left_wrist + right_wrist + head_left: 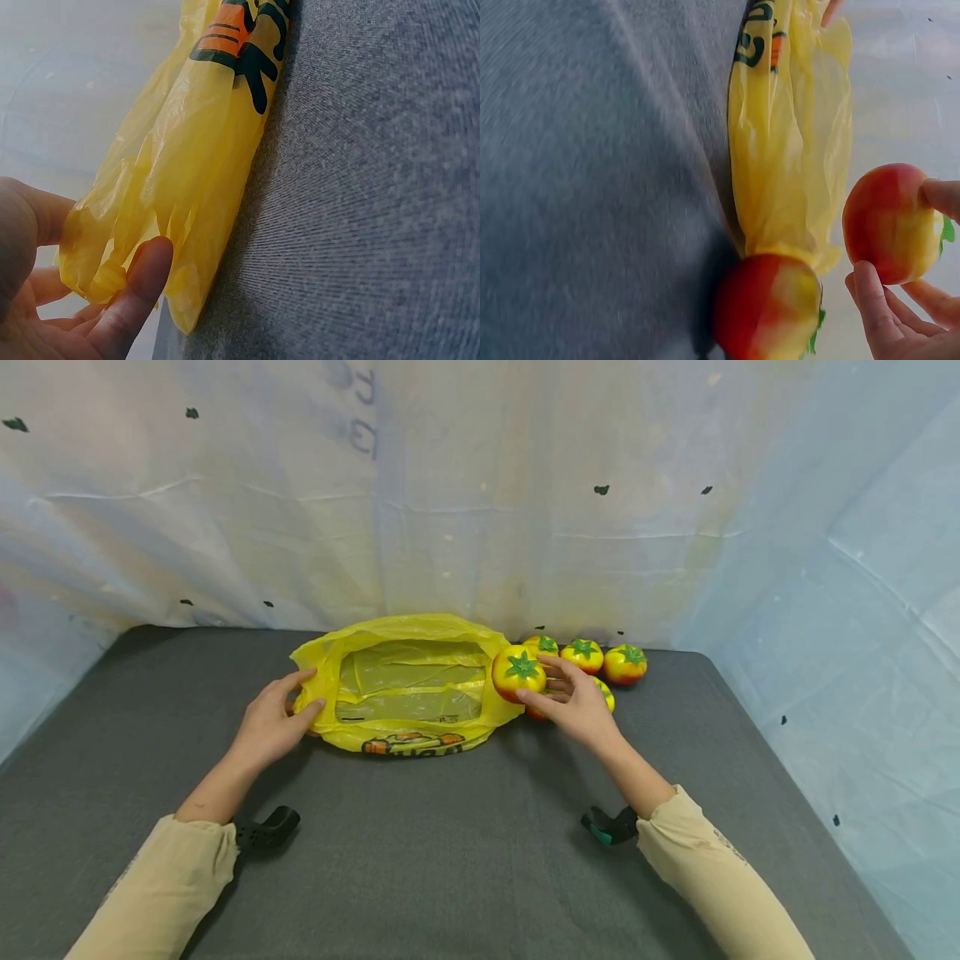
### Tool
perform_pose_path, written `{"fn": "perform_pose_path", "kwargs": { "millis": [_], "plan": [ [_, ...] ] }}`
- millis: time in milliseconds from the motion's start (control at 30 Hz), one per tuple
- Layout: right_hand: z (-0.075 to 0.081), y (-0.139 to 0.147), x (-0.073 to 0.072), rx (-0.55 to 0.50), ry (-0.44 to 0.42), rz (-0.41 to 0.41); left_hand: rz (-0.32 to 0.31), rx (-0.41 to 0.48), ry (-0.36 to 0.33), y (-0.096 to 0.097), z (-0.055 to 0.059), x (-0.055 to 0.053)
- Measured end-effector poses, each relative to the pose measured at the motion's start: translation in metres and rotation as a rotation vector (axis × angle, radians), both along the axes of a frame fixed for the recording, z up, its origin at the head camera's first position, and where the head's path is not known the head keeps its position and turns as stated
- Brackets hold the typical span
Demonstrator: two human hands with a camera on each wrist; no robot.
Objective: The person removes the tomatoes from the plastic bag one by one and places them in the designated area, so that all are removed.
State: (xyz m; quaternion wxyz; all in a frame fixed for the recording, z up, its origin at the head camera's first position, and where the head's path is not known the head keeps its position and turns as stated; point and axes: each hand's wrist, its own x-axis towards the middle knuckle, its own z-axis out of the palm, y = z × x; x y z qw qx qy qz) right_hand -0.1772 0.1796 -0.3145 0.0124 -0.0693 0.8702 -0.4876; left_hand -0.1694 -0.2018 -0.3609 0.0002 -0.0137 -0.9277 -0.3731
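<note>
A yellow plastic bag (pixel 420 628) lies on the grey table with its wide mouth spread toward the head camera. At the bag's left end, my left hand (pixel 272 724) grips the gathered edge between thumb and fingers. Beside the right end, my right hand (pixel 581 710) holds a red-and-yellow tomato (pixel 519 673) with a green star-shaped top. In the right wrist view this tomato (pixel 891 225) is up off the table, apart from another tomato (pixel 769 307) that sits against the bag. The bag's visible inside shows only yellow plastic.
Several more tomatoes (pixel 625 665) stand behind and under my right hand, near the table's back edge. A pale sheet (pixel 480 527) hangs behind the table (pixel 450 860), and a bluish one (pixel 862 635) closes off the right side.
</note>
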Motion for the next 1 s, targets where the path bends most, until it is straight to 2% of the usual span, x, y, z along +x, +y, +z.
{"fn": "perform_pose_path", "kwargs": {
  "millis": [200, 400, 733, 1000],
  "plan": [
    [0.002, 0.014, 0.002, 0.045, 0.015, -0.049, -0.002, 0.002, 0.000, 0.000, -0.001, 0.001],
    [0.004, 0.025, 0.003, 0.035, 0.026, -0.066, -0.003, 0.010, 0.008, -0.001, -0.001, 0.000],
    [0.007, 0.043, 0.006, 0.091, 0.009, -0.111, -0.005, -0.001, 0.010, -0.001, -0.002, -0.002],
    [0.010, 0.060, 0.010, 0.110, 0.034, -0.137, -0.009, -0.003, 0.002, -0.002, -0.001, -0.002]
  ]
}}
